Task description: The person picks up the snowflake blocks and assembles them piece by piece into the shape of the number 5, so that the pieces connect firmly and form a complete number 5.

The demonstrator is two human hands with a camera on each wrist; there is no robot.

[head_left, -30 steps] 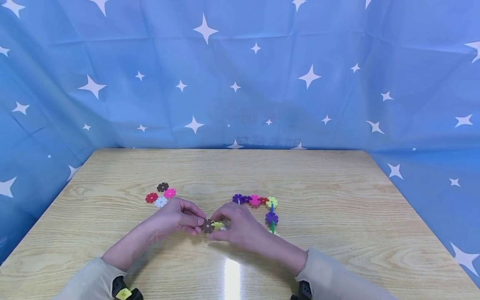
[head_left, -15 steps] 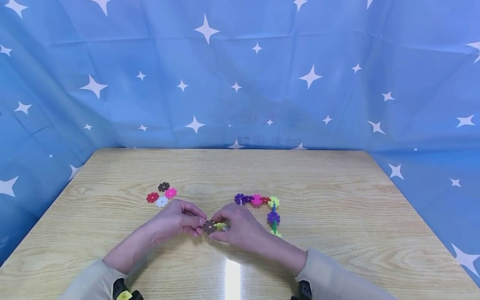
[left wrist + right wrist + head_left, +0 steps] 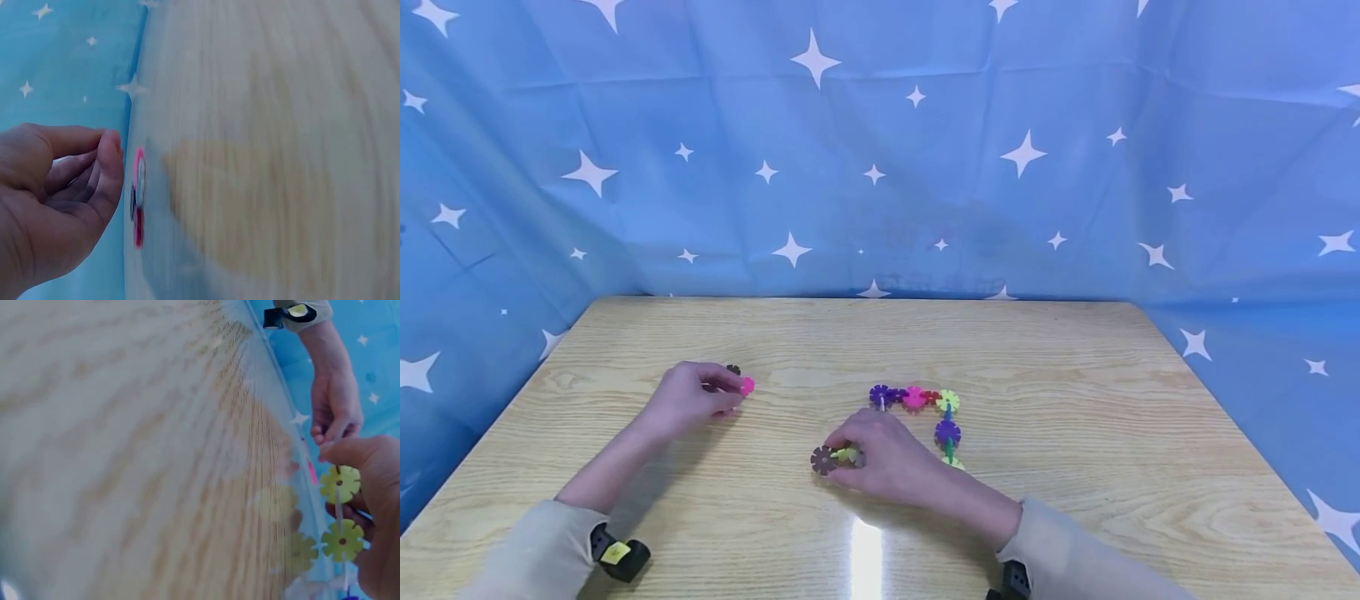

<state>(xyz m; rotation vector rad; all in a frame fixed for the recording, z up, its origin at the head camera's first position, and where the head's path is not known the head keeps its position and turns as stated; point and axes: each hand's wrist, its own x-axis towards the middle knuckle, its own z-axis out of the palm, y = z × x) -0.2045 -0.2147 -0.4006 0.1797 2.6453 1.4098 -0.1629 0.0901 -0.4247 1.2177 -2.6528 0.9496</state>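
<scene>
My right hand [image 3: 883, 454] grips one end of a chain of slotted snowflake discs. A dark brown disc [image 3: 822, 461] sticks out past its fingertips, followed by a yellow disc [image 3: 846, 455]. In the right wrist view, yellow discs [image 3: 342, 540] alternate with pale edge-on ones along the fingers. Over at the left, my left hand [image 3: 688, 398] hovers by the loose discs, its thumb and fingertips together and nothing seen between them. A pink disc [image 3: 748, 386] and part of a dark disc [image 3: 733, 370] show beyond it; a red disc [image 3: 138, 228] and a white disc [image 3: 141, 181] appear in the left wrist view.
Beyond my right hand the chain bends round a corner, with a purple disc [image 3: 880, 397], a pink disc [image 3: 913, 399] and a yellow-green disc [image 3: 948, 402] among its pieces. All lies on a wooden table [image 3: 1075, 417] before a blue star-patterned cloth [image 3: 955, 192].
My left hand has let go of the brown disc at the chain's end and moved left to the loose discs, covering some. My right hand stays in place on the chain.
</scene>
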